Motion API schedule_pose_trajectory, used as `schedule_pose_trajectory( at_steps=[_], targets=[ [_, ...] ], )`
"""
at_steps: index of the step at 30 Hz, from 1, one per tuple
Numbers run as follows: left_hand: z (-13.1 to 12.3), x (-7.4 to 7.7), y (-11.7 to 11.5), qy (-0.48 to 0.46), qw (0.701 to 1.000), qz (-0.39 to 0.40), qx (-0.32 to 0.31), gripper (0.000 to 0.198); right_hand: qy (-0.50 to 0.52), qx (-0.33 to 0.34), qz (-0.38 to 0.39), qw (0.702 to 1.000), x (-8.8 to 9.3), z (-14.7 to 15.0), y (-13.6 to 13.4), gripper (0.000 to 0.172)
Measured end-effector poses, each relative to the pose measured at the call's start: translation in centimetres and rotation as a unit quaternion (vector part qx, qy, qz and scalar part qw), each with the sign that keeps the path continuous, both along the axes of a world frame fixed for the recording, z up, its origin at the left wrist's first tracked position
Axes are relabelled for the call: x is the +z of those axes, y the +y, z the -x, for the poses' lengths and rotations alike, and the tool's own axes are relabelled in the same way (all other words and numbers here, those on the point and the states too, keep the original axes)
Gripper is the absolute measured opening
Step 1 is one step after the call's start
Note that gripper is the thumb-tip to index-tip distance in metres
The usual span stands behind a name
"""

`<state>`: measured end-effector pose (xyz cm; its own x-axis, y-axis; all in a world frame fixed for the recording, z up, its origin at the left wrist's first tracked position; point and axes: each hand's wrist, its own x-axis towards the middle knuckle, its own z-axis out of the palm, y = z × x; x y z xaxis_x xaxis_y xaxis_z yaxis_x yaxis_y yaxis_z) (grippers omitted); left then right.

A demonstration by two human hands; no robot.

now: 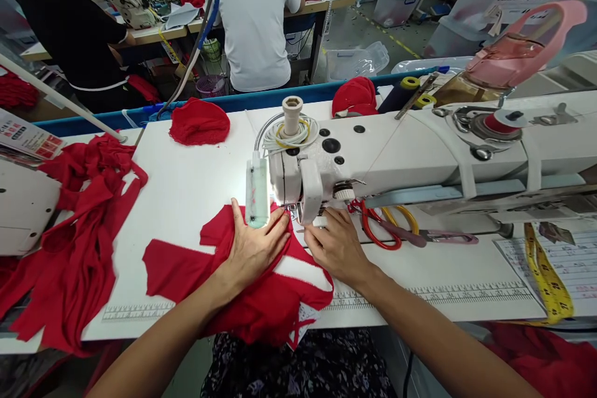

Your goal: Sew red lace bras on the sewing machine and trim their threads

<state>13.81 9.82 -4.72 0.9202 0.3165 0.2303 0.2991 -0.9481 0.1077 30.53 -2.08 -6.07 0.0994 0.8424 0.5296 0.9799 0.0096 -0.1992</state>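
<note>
A red fabric piece [261, 298] lies on the white table [186, 180] under the head of a white sewing machine [420, 149]. My left hand [256, 245] rests flat on the fabric, fingers stretched toward the needle area. My right hand [338, 245] lies on the table just right of the needle, fingers together at the fabric's edge beside the presser foot; what it pinches is hidden. A small lamp [257, 193] hangs over my left fingers.
Red-handled scissors [377, 230] and yellow-handled scissors [408, 217] lie right of my right hand. A yellow tape measure [545, 280] hangs at the right. A heap of red strips [79, 230] sits left. Two people [254, 18] work at benches behind.
</note>
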Motion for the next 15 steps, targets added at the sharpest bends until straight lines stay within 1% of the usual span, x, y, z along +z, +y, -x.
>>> schedule_pose_trajectory(
  at_steps=[4, 9, 11, 15],
  targets=[
    [0.0, 0.1, -0.1, 0.001, 1.0, -0.002, -0.002, 0.035, 0.03, -0.005, -0.02, 0.999, 0.3, 0.1, 0.1, 0.027],
    [-0.1, 0.1, -0.1, -0.001, 1.0, -0.01, -0.004, 0.033, 0.094, -0.015, -0.06, 0.994, 0.7, -0.2, 0.0, 0.009],
    [-0.2, 0.0, 0.0, 0.0, 1.0, -0.009, 0.0, 0.033, 0.103, -0.019, -0.074, 0.992, 0.8, -0.5, 0.0, 0.012],
    [-0.3, 0.0, 0.0, -0.001, 1.0, 0.002, 0.001, 0.033, 0.095, -0.007, -0.093, 0.991, 0.9, -1.1, 0.3, 0.016]
  ],
)
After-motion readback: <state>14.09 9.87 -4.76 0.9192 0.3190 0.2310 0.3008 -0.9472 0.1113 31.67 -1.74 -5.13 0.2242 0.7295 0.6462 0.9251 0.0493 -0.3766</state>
